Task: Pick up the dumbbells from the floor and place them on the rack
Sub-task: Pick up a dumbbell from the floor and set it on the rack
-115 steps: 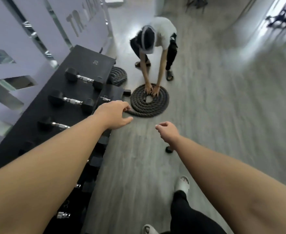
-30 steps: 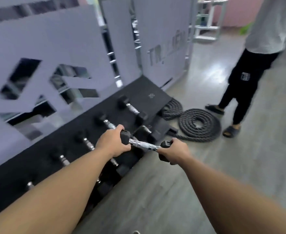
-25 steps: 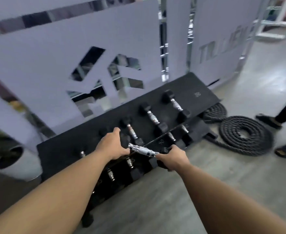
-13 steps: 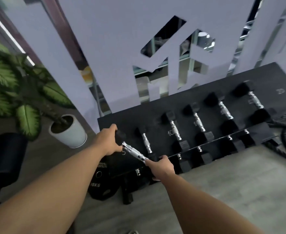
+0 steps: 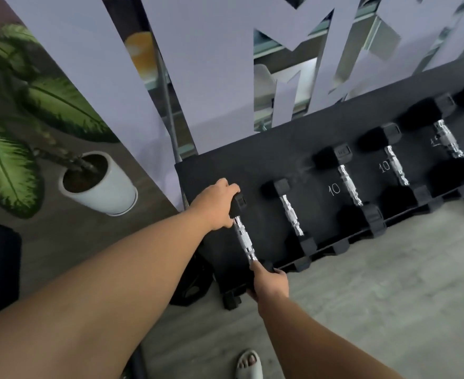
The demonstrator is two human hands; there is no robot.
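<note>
Two hands carry one dumbbell (image 5: 244,237) by its black end weights, the chrome handle bare between them. Nearest the camera: a sandalled foot (image 5: 248,363) on the grey floor (image 5: 375,283), almost directly under the arms. Right hand (image 5: 270,283) is closed over the near weight, which it mostly hides. Left hand (image 5: 216,205) is wrapped over the top of the far weight. The dumbbell sits at the leftmost, unoccupied slot of the black rack (image 5: 293,151); whether it already rests on the rack I cannot tell.

Risks, as judgement:
- Both grips are on the weights, not the handle. If one hand lets go early, the bar could tip and roll off the sloped front edge toward the foot.
- Right fingers lie between the near weight and the rack's lower lip, so there is a pinch hazard when the weight settles.
- Left-end slot is close to the rack edge. A sideways nudge could send the dumbbell off toward the white plant pot (image 5: 99,184).
- Neighbouring dumbbell (image 5: 291,212) lies just beside, so a knock is possible if the set-down is skewed.

Versus 0.5 s ago: view has closed in on the rack's left end, the dumbbell has turned to line up with its racked neighbours, and the battle ropes have left view.
</note>
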